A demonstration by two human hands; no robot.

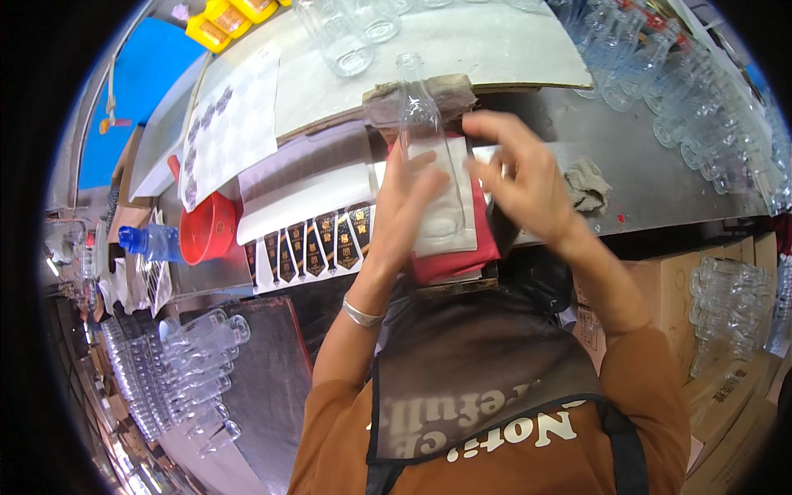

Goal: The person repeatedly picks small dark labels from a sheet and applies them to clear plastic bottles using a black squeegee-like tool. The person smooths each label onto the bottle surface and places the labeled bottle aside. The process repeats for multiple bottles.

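A clear glass bottle (422,124) lies with its neck pointing away from me, propped on a rolled cloth (379,106). Its body rests over a white pad (462,223) on red material (487,239). At the bottle's left side is my left hand (408,194), its blurred fingers reaching across the glass; whether they grip it I cannot tell. My right hand (528,177) hovers to the right of the bottle, thumb and forefinger apart, with nothing visible between them. Left of the bottle lies a sheet of black-and-gold labels (318,243).
More clear bottles stand on the white board (462,49) and crowd the right side (693,107). A red bowl (206,227) and a blue-capped bottle (153,242) are on the left. A crumpled rag (587,186) lies right; cardboard boxes (660,289) stand below.
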